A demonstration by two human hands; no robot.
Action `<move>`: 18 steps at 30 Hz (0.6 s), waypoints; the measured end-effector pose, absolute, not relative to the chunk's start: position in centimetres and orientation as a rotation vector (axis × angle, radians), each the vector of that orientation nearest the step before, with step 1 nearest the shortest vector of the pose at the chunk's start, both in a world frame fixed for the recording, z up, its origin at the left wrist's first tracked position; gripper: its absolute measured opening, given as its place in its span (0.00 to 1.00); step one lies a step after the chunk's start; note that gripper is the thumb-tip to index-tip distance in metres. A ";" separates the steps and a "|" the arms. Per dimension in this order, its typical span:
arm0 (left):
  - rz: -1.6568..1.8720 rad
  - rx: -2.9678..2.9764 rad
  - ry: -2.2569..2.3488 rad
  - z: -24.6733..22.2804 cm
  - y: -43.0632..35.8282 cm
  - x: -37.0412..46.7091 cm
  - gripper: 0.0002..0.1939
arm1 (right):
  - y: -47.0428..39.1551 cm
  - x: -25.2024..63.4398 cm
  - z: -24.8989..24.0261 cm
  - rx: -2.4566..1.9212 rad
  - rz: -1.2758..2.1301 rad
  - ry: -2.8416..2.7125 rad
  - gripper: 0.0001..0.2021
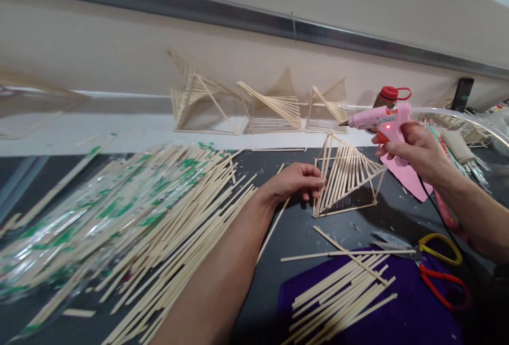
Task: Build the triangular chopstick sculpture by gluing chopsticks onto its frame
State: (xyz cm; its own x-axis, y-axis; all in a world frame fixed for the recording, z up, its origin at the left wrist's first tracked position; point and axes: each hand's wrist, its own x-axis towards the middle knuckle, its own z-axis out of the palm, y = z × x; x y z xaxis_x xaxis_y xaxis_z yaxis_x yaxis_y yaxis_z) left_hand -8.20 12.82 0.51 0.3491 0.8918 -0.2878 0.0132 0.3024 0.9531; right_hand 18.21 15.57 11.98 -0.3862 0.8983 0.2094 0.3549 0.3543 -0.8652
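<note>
A framework of thin wooden sticks (345, 178) stands on the dark table, its slats fanned into a twisted surface. My left hand (299, 182) pinches the left edge of this framework between thumb and fingers. Raised to the right, my right hand (417, 146) grips a pink hot glue gun (392, 120) by its handle, fingers near the orange trigger. A red light glows on the gun's side, and a clear glue stick (457, 113) sticks out of its back. The nozzle points left, above the framework and apart from it.
Several similar stick frames (274, 106) line the wall ledge. Loose and plastic-wrapped sticks (159, 218) cover the left. Cut sticks (342, 297) lie on a purple mat (421, 318), beside scissors (429, 260) with red and yellow handles. A red-capped bottle (387, 96) stands behind the glue gun.
</note>
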 end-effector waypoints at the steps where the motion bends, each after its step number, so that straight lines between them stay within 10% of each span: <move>1: 0.753 1.105 1.047 0.5 12.8 -8.2 0.14 | 15.6 18.1 12.0 -1.106 0.925 -1.959 0.12; 18: 0.749 1.091 1.034 -0.1 13.1 -8.4 0.15 | 16.9 17.6 11.7 -1.088 0.285 -2.330 0.14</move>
